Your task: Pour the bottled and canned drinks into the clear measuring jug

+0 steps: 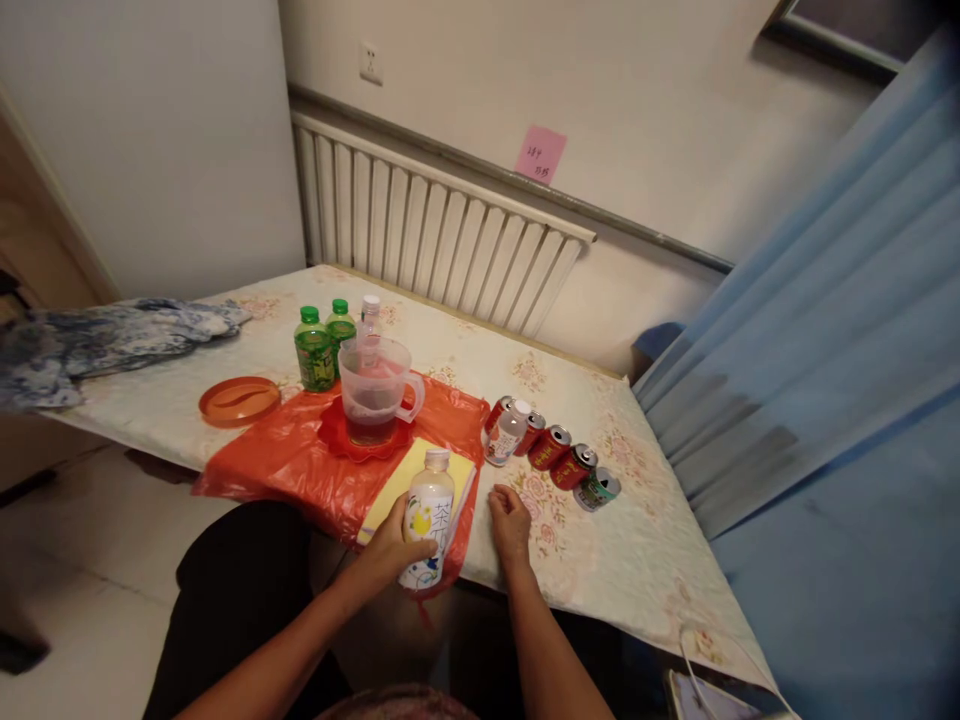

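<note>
My left hand (401, 545) is wrapped around a tea drink bottle (433, 515) with a white label, a yellow fruit picture and a whitish top. The bottle stands nearly upright over a yellow cloth (401, 480) at the table's front edge. To its right, my right hand (511, 520) rests by the tablecloth with its fingers curled in; I see nothing in them. Beyond that hand stands another clear bottle (506, 435) with a white cap. A clear plastic measuring jug (375, 385), with dark liquid low in it, sits on a red scalloped dish (334, 435).
A red plastic bag (285, 450) lies spread under the dish. Green-capped bottles (315, 355) and a clear bottle (370, 312) stand behind the jug. An orange lid (240, 400) lies left. Several drink cans (551, 448) form a row at right. Blue curtain (840, 380) borders the table.
</note>
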The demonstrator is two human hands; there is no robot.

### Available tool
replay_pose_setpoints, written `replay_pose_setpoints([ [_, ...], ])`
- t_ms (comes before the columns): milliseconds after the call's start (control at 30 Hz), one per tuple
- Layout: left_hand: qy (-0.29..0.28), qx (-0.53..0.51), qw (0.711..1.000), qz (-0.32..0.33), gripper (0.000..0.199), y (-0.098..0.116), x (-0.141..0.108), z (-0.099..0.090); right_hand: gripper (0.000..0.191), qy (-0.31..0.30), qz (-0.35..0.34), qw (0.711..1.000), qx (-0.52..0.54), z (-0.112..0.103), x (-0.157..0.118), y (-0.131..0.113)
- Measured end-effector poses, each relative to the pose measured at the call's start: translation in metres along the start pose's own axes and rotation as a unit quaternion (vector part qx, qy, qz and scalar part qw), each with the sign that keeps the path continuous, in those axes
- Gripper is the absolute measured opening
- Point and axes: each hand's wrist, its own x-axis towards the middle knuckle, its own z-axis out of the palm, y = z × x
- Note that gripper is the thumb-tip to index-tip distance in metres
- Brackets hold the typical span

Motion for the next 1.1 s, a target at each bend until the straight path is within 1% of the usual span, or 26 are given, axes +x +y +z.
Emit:
replay_pose_setpoints([
  [167, -0.005, -0.004, 1.0, -0.013, 0.089, 0.001, 0.003, 0.005, 0.033, -0.013, 0.007, 1.0, 0.007, -0.002, -0.001, -0.002],
  [367, -0.003, -0.001, 1.0, -0.003, 0.087, 0.0, 0.004, 0.006, 0.035, -0.023, 0.012, 1.0, 0.014, -0.005, -0.002, -0.005],
  [467, -0.029, -0.028, 0.999, 0.001, 0.086, 0.007, -0.001, 0.008, 0.034, -0.028, 0.012, 0.999, 0.014, -0.006, -0.003, -0.006],
  [600, -0.068, -0.065, 0.995, -0.015, 0.082, 0.013, -0.007, 0.008, 0.034, -0.029, 0.016, 0.999, 0.016, -0.006, -0.003, -0.005],
  [733, -0.084, -0.085, 0.993, -0.013, 0.079, 0.009, -0.006, 0.004, 0.032, -0.027, 0.021, 0.999, 0.021, -0.005, -0.002, -0.005],
  [867, -0.096, -0.077, 0.992, -0.019, 0.078, 0.006, -0.003, 0.001, 0.032, -0.023, 0.027, 0.999, 0.032, -0.005, -0.002, -0.006],
  [1000, -0.087, -0.064, 0.994, -0.02, 0.081, 0.01, -0.005, 0.001, 0.032, -0.023, 0.037, 0.998, 0.053, -0.008, -0.001, -0.014],
  [1100, -0.09, -0.062, 0.994, -0.03, 0.083, 0.015, -0.007, 0.003, 0.038, -0.051, 0.051, 0.994, 0.077, -0.007, -0.001, -0.029],
])
